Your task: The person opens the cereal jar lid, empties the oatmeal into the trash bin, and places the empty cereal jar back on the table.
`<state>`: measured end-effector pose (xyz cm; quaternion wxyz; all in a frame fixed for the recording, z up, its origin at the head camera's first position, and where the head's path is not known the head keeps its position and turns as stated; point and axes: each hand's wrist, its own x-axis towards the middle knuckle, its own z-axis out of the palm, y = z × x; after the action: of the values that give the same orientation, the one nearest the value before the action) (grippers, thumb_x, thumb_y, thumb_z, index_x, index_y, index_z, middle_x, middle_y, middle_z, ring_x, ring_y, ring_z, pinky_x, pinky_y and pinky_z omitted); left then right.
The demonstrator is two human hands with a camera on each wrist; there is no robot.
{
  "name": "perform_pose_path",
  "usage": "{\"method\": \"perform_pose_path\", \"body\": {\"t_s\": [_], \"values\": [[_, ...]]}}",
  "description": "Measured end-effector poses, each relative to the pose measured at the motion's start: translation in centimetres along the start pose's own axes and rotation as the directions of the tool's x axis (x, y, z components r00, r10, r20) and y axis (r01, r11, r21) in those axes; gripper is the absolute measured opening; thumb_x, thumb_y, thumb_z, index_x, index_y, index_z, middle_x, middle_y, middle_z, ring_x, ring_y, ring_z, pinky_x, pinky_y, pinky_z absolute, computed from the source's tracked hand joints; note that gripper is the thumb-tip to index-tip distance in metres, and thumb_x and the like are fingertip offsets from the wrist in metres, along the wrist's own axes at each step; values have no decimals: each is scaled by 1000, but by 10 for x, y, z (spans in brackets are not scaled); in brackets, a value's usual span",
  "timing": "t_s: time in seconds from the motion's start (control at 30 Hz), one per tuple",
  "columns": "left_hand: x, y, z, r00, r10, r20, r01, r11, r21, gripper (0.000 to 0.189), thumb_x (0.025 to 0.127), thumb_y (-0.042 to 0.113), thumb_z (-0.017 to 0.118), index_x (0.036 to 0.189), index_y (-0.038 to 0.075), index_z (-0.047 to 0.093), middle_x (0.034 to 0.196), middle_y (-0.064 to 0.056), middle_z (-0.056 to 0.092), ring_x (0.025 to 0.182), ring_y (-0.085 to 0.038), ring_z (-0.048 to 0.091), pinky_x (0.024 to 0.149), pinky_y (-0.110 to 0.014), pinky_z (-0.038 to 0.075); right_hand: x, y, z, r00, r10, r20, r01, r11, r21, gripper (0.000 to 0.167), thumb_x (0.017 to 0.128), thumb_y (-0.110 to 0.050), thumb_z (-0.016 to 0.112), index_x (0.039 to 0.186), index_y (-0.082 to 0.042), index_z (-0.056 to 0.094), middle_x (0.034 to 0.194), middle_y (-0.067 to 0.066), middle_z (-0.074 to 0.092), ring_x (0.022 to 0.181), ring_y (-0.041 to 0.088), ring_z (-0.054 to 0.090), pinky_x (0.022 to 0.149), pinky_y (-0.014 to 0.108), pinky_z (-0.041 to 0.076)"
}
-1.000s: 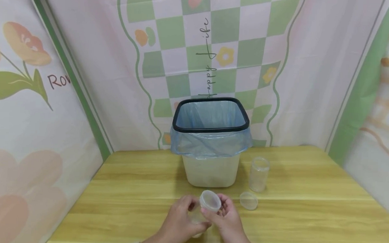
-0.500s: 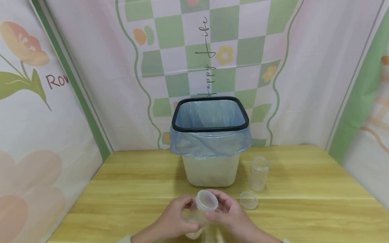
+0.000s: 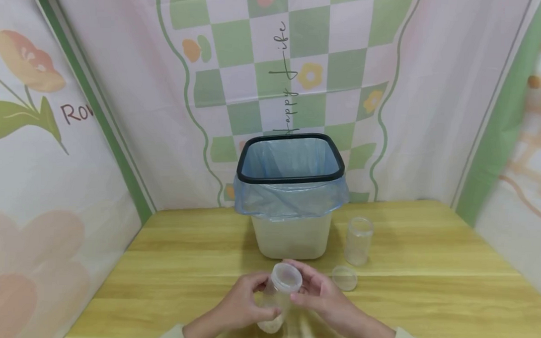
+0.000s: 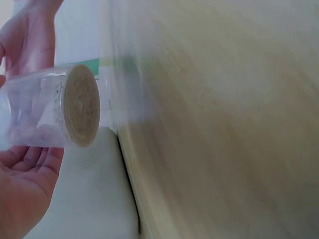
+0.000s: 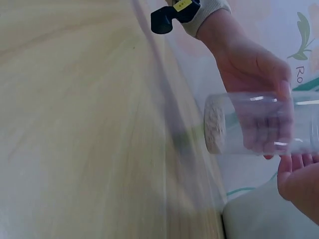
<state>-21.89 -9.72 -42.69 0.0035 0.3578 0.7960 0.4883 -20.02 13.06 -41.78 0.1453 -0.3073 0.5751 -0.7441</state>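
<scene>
Since a second ago, the right hand point(image 3: 327, 301) has slid its thumb from the front of the clear jar point(image 3: 277, 301) to its side. Tilted between both hands, the jar (pale matter point(image 5: 215, 127) shows at its base) is grasped by the left hand point(image 3: 244, 303), while the right hand cups its neck. Just ahead of the right hand lies a clear disc point(image 3: 344, 279); past it stands another jar point(image 3: 358, 245). Directly beyond both hands is a bin point(image 3: 290, 240).

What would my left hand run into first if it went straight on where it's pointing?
Probably your right hand: it sits just across the clear jar, which your left hand holds and would carry along. The exact gap is hard to judge.
</scene>
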Motion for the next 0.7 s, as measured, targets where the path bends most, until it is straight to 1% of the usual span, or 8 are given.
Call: {"method": "perform_pose_path", "body": {"t_s": [0.07,0.13,0.2,0.27,0.33,0.43,0.57,0.7], "values": [[1,1,1,999,8,-36,-6,999,44,41,76,18,80,112,8,65,98,7,65,91,-8,60,86,-30,52,0,-1,5,997,0,-72,-1,1000,-8,65,95,-1,58,147,10,21,146,20,38,129,14,44,104,22,36],[1,3,2,997,20,-80,-13,996,90,41,75,20,81,111,7,65,98,6,64,90,-8,60,85,-29,53,1,-3,12,981,-5,-192,-3,999,-40,69,91,-1,62,146,10,22,144,22,39,127,17,45,102,22,39],[1,5,4,990,29,-135,-10,990,139,42,74,21,82,109,6,65,97,5,64,89,-8,60,82,-28,54,3,-3,21,944,-13,-330,-10,998,-67,69,87,0,66,143,10,27,138,22,43,122,20,46,99,23,42],[1,8,7,982,37,-187,-2,983,185,43,74,23,84,108,6,64,97,5,63,88,-9,59,80,-28,54,4,-4,29,890,-20,-456,-24,996,-90,66,84,1,69,139,9,34,132,19,47,118,21,48,95,23,45],[2,11,9,971,30,-236,23,975,222,43,72,25,85,106,9,64,96,6,63,87,-8,59,78,-28,53,6,-3,37,842,-25,-539,-30,995,-94,64,81,4,70,136,8,37,129,18,50,115,22,50,94,23,46],[3,15,14,961,18,-277,56,965,258,42,70,29,86,101,12,63,90,5,61,82,-10,57,74,-26,51,8,-2,46,796,-14,-605,-42,996,-79,63,80,5,72,133,9,38,127,17,50,111,19,52,92,22,47],[3,18,21,954,14,-301,72,959,273,43,67,30,87,94,11,59,82,1,55,74,-15,53,65,-22,47,11,-1,53,770,14,-638,-59,997,-50,63,79,2,74,131,8,38,125,17,50,109,17,52,92,21,46],[2,20,27,950,-4,-311,93,958,272,44,66,28,88,91,13,55,81,0,52,73,-17,50,63,-20,44,12,1,57,755,38,-655,-87,995,-43,62,80,-1,75,129,8,38,124,17,51,108,17,54,91,21,47]]}}
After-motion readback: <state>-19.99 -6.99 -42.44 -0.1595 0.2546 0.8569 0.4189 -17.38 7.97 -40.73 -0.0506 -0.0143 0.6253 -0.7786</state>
